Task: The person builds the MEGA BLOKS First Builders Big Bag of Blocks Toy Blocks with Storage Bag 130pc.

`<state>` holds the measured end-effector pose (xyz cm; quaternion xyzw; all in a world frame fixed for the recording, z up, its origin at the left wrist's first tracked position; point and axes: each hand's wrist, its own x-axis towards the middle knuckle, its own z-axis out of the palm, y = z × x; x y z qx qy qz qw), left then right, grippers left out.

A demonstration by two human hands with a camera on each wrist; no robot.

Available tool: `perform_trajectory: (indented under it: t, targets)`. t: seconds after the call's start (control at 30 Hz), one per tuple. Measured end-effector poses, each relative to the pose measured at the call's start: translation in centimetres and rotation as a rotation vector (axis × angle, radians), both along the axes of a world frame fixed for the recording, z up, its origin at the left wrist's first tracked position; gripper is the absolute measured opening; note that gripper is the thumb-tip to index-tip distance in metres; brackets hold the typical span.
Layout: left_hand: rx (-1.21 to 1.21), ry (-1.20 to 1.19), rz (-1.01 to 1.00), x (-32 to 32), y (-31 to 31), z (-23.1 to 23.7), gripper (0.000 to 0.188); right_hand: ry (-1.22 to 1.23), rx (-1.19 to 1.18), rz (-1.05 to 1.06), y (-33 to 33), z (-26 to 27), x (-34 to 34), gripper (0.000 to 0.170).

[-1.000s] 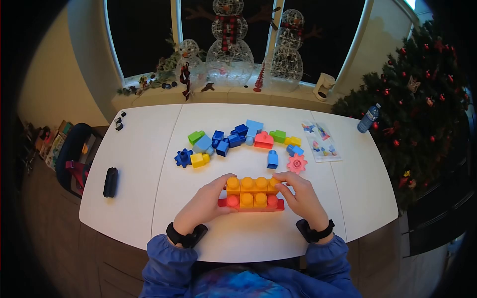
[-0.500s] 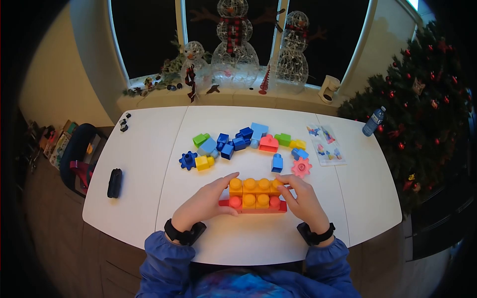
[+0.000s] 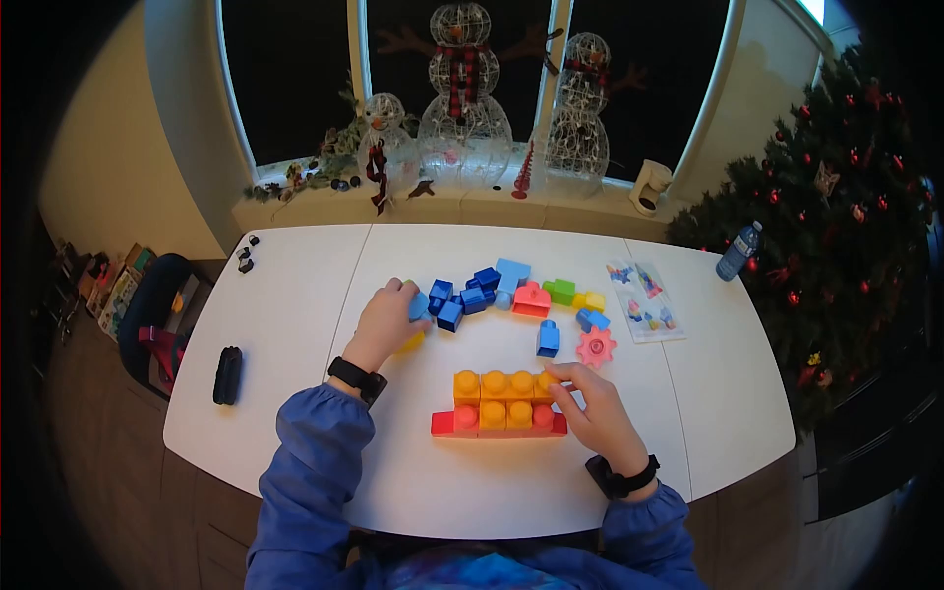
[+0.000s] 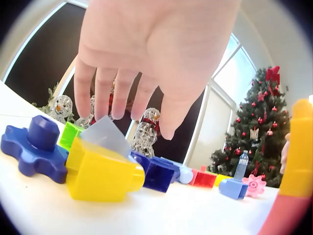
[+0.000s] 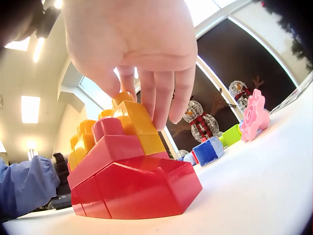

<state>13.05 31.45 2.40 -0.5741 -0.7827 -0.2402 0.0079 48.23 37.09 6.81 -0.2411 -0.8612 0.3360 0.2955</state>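
Note:
The left hand (image 3: 382, 323) hovers over the left blocks, covering the green one; in the left wrist view its fingers (image 4: 117, 93) hang spread above a light blue block (image 4: 105, 134), a yellow block (image 4: 100, 171) and a dark blue gear (image 4: 36, 149). A built piece stands near the front, yellow blocks (image 3: 506, 385) joined on a red base (image 3: 497, 430). The right hand (image 3: 602, 418) grips its back right corner; in the right wrist view the thumb and fingers straddle the yellow end block (image 5: 139, 125).
Dark blue blocks (image 3: 449, 315), a red block (image 3: 532, 299), a blue block (image 3: 548, 338) and a pink gear (image 3: 596, 346) lie behind the built piece. A picture sheet (image 3: 645, 300) and a bottle (image 3: 739, 252) are on the right, a black case (image 3: 228, 376) on the left.
The left hand has let go of the built piece and moved back and left to the loose blocks. The right hand has stayed at the piece's right corner.

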Motion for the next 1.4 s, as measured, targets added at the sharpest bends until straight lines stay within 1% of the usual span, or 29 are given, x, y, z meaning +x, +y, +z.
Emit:
perform_trajectory:
  t: [0.03,0.13,0.23,0.43,0.53,0.63,0.73,0.83,0.93,1.03,1.13,1.23,1.33,1.4]
  targets:
    - [-0.042,0.016,0.027,-0.1,0.3,-0.3,0.051,0.004,0.006,0.004,0.1,-0.1,0.0,0.024]
    - [-0.038,-0.012,0.034,-0.3,0.8,-0.8,0.053,0.015,0.004,0.018,0.3,-0.4,0.1,0.024]
    - [-0.036,-0.042,0.000,-0.4,0.8,-0.6,0.055,0.020,0.008,0.018,0.3,-0.4,0.1,0.024]
    - [-0.024,0.040,0.004,-0.2,1.3,-0.8,0.054,0.029,0.009,0.019,0.3,-0.4,0.0,0.023]
    - [-0.045,-0.029,0.056,-0.1,1.0,0.5,0.045,0.028,-0.002,0.021,0.3,-0.3,0.0,0.023]
    - [0.153,-0.135,0.007,0.7,-0.2,2.1,0.040,0.032,-0.022,0.024,0.4,-0.5,0.0,0.023]
    - [0.243,-0.260,-0.098,2.9,-3.4,4.6,0.035,0.034,-0.029,0.025,0.4,-0.6,0.1,0.022]
    - [0.297,-0.455,-0.056,5.3,-6.5,5.6,0.026,0.036,-0.030,0.020,0.3,-0.6,0.0,0.022]
    - [0.209,-0.847,0.096,6.9,-8.6,5.9,0.027,0.043,-0.034,0.022,0.4,-0.8,0.0,0.022]
    - [0.366,-0.875,-0.097,7.5,-9.8,4.2,0.028,0.046,-0.047,0.023,0.4,-1.0,0.1,0.023]
    - [0.365,-0.674,-0.099,8.6,-10.8,4.1,0.041,0.042,-0.062,0.020,0.4,-1.0,0.1,0.025]
    - [0.345,-0.611,-0.152,10.1,-11.6,4.8,0.048,0.033,-0.050,0.021,0.5,-1.1,0.1,0.026]
    - [0.400,-0.453,-0.232,11.1,-11.6,4.6,0.049,0.028,-0.044,0.020,0.5,-1.1,0.1,0.026]
    - [0.419,-0.549,-0.263,12.1,-11.4,4.2,0.049,0.029,-0.045,0.020,0.5,-1.1,0.1,0.026]
